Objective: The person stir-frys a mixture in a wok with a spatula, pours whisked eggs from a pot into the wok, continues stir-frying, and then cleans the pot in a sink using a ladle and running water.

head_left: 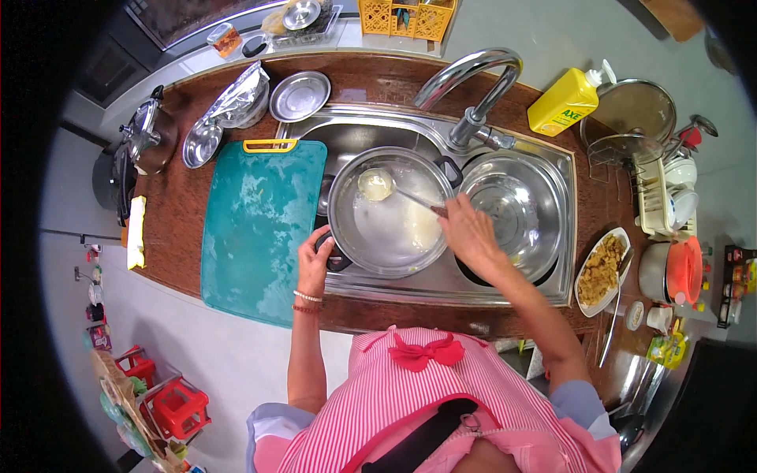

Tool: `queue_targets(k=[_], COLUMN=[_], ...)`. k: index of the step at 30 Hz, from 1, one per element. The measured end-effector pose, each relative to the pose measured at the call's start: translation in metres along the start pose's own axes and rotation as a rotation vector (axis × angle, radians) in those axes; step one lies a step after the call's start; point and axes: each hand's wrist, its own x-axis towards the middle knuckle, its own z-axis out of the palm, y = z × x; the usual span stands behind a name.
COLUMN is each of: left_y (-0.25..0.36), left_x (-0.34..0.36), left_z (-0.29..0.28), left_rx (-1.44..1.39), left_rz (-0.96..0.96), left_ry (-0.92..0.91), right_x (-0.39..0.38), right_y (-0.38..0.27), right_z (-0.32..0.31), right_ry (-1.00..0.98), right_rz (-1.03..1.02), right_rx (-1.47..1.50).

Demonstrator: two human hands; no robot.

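Observation:
A wide metal pot [347,236] with black side handles rests over the sink, with pale cloudy liquid or residue in its bottom. My left hand [313,264] grips the pot's near-left handle. In my right hand [469,235] is the dark handle of a ladle [377,184], whose bowl lies inside the pot at the far left and holds something pale. To the right of the pot, a large shiny metal bowl [516,209] sits in the right basin. Left of the pot lies a green cutting board [256,229] with a yellow handle, partly over the sink's edge.
A chrome faucet [471,126] arches behind the pot. Beside it stands a yellow pump bottle [564,102]. An oval dish of brown food [601,272] is at the right, near a dish rack [653,193]. Far left are a pressure cooker [154,134] and a foil-covered bowl [243,102].

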Motion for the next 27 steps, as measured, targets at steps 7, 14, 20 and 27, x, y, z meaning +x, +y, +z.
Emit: queue_targets(k=[7,14,20,27], left_y=[0.012,0.018,0.012,-0.002], left_x=[0.007,0.012,0.017,0.018], left_z=[-0.003,-0.010,-0.007,-0.004], left_rx=[0.088,0.128,0.099,0.050], left_rz=[-0.019,0.000,0.023,0.032], left_ry=[-0.088,-0.030,0.026,0.044], right_x=[0.025,0.000,-0.037,-0.055], right_y=[0.042,0.035,0.009,-0.005], right_z=[-0.049,-0.068,-0.055,-0.024], right_ry=[0.309,0.014,-0.430,-0.329], right_rz=[-0.547,-0.494,-0.061,-0.079], right_rx=[-0.607,-0.665,-0.220,0.346])
